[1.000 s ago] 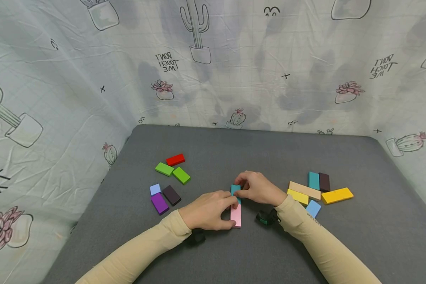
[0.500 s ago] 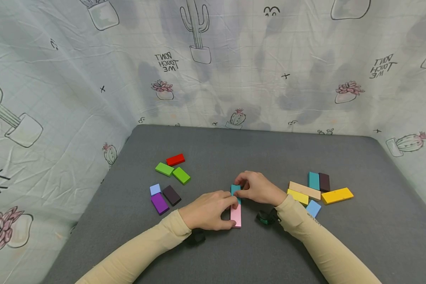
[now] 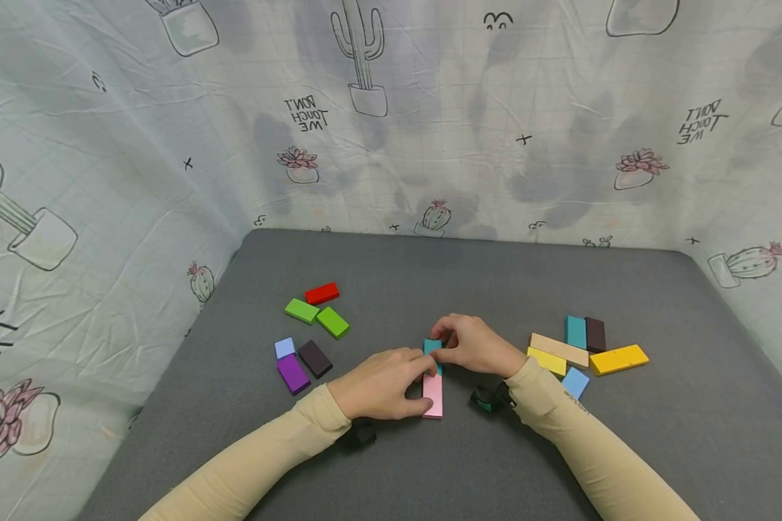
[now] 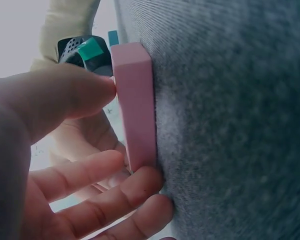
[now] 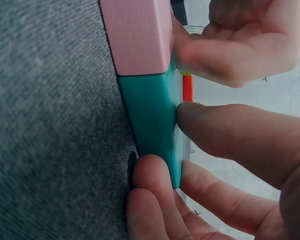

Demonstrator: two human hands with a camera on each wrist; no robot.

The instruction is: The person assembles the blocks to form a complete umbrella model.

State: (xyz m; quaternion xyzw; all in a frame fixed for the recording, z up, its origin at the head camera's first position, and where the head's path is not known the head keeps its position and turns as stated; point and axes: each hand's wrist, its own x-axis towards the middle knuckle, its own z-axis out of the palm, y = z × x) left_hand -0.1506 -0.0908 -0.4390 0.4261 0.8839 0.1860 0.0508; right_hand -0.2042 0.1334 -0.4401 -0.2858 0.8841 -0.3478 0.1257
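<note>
A pink block (image 3: 433, 398) and a teal block (image 3: 433, 346) lie end to end in line on the grey surface. With its thumb on the near part of the pink block and its fingertips at the far part, my left hand (image 3: 387, 383) grips that block. My right hand (image 3: 472, 344) pinches the teal block: the thumb rests on its top, and fingers curl at its far end. In the right wrist view the ends of the pink block (image 5: 140, 37) and the teal block (image 5: 150, 107) meet flush. Fingers hide part of the joint in the head view.
To the left lie a red block (image 3: 322, 293), green blocks (image 3: 333, 322), a purple block (image 3: 294, 373), a dark block (image 3: 315, 359) and a small blue block (image 3: 284, 348). On the right are yellow blocks (image 3: 619, 359), a tan block (image 3: 559, 349) and several others. A patterned cloth (image 3: 430, 145) hangs behind.
My left thumb and fingertips have shifted slightly up and left on the pink block in the last half second. My right hand and the blocks stay where they were.
</note>
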